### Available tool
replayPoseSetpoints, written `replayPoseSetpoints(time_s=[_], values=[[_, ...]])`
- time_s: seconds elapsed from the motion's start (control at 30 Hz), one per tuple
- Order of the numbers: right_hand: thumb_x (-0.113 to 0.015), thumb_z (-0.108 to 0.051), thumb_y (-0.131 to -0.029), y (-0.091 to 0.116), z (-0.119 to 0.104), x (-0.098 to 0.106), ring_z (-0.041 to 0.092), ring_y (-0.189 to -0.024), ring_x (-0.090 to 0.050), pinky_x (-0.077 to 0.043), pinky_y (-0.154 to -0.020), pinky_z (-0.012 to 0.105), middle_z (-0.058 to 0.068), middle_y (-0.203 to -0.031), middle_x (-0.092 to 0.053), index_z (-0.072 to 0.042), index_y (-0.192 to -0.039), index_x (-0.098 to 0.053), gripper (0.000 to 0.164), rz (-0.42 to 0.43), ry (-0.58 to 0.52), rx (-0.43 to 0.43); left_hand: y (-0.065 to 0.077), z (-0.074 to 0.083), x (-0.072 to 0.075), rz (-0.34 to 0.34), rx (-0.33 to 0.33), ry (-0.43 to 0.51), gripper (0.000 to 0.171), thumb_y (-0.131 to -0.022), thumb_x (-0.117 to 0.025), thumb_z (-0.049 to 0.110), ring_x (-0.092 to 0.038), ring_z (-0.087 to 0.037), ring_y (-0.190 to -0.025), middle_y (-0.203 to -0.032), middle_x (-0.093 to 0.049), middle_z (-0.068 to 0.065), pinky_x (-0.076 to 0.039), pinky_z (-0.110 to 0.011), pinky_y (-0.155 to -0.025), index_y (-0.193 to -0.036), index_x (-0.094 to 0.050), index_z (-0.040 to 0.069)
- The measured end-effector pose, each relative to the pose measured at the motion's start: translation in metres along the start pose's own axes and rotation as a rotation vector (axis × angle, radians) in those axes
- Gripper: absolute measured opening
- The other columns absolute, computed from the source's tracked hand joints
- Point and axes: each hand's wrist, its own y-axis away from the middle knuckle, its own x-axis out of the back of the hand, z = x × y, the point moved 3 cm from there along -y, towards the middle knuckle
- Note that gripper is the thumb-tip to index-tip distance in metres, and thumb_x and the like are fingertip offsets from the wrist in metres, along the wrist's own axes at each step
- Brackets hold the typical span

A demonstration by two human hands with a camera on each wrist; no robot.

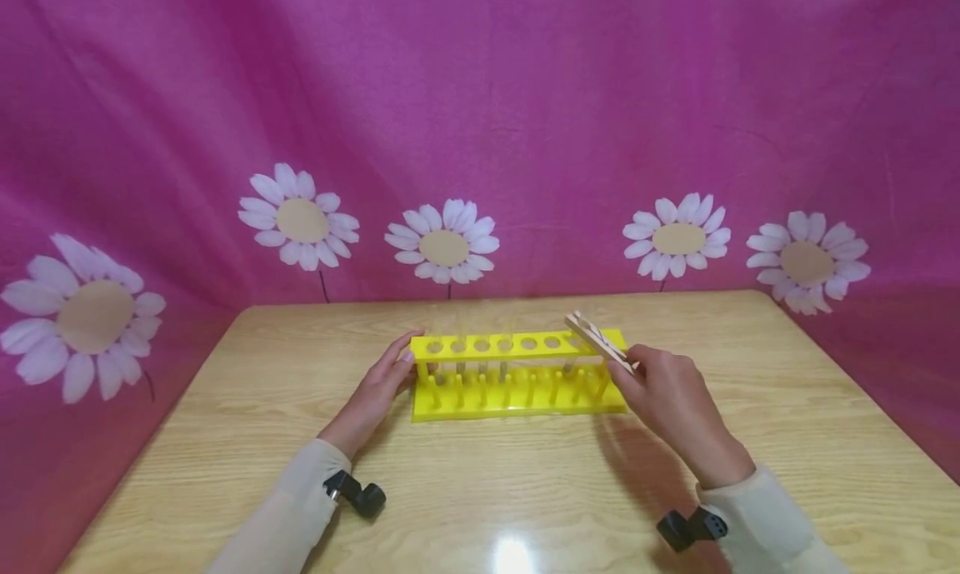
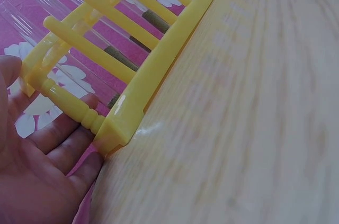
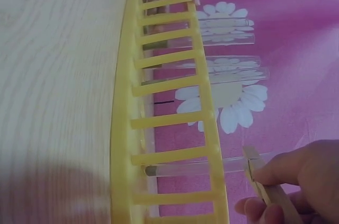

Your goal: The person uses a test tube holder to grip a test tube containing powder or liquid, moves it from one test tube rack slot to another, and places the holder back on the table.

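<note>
A yellow test tube rack stands on the wooden table. Several clear glass test tubes occupy its left-hand holes, with dark material at their bottoms. Another test tube stands apart toward the rack's right end, also dark at its bottom. My right hand grips a wooden test tube clamp, whose front end meets that tube's upper part above the rack. At the left end, my left hand holds the rack, with fingers against the end post and the thumb by the top bar.
The light wooden table extends around the rack. Behind it hangs a magenta cloth printed with white daisies. Black wrist cameras sit on both beige sleeves. Upright yellow pegs line the rack's front.
</note>
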Motion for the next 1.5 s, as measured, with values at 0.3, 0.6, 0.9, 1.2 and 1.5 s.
replayPoseSetpoints(time_s=[0.3,0.6,0.9,1.2,1.5], values=[[-0.064,-0.022,-0.092,-0.0025,-0.0028,0.0037,0.018,-0.052,-0.044,-0.038,-0.043,0.027,0.004,-0.060,-0.051,0.002,-0.098,-0.068,0.025,-0.030,0.010,-0.007,0.0008,0.0021,0.0007,0.013,0.021,-0.021,0.053,-0.100,-0.038,0.053,-0.037,-0.024,-0.136,-0.151,-0.035,0.000,-0.030,-0.046,-0.113,-0.149,-0.033,0.032],[-0.066,-0.027,-0.092,-0.0023,-0.0017,-0.0019,0.019,-0.056,-0.047,-0.043,-0.046,0.027,0.004,-0.066,-0.055,-0.001,-0.104,-0.068,0.029,-0.067,-0.008,-0.065,0.0006,-0.0013,0.0024,0.008,0.017,-0.020,0.057,-0.100,-0.038,0.054,-0.036,-0.023,-0.137,-0.151,-0.035,0.000,-0.030,-0.046,-0.113,-0.150,-0.031,0.028],[-0.070,-0.025,-0.089,0.0000,-0.0030,-0.0030,0.019,-0.058,-0.045,-0.041,-0.046,0.026,0.005,-0.070,-0.055,-0.001,-0.107,-0.071,0.030,0.017,0.056,-0.013,-0.0002,-0.0018,0.0016,0.017,0.033,-0.025,0.058,-0.098,-0.038,0.058,-0.037,-0.023,-0.136,-0.151,-0.036,0.000,-0.030,-0.046,-0.113,-0.149,-0.032,0.031],[-0.072,-0.024,-0.087,0.0016,-0.0035,-0.0041,0.018,-0.056,-0.044,-0.039,-0.045,0.025,0.005,-0.068,-0.056,0.001,-0.104,-0.073,0.030,0.085,0.078,0.027,0.0013,0.0009,-0.0009,0.013,0.020,-0.016,0.054,-0.100,-0.038,0.053,-0.038,-0.024,-0.135,-0.150,-0.037,0.000,-0.030,-0.047,-0.113,-0.149,-0.032,0.031],[-0.073,-0.021,-0.087,0.0022,-0.0047,-0.0031,0.018,-0.055,-0.043,-0.037,-0.046,0.026,0.004,-0.064,-0.055,0.001,-0.099,-0.074,0.026,0.119,0.105,0.065,0.0017,0.0014,-0.0009,0.010,0.028,-0.017,0.055,-0.100,-0.038,0.053,-0.034,-0.022,-0.138,-0.152,-0.033,0.001,-0.029,-0.046,-0.114,-0.150,-0.031,0.031]])
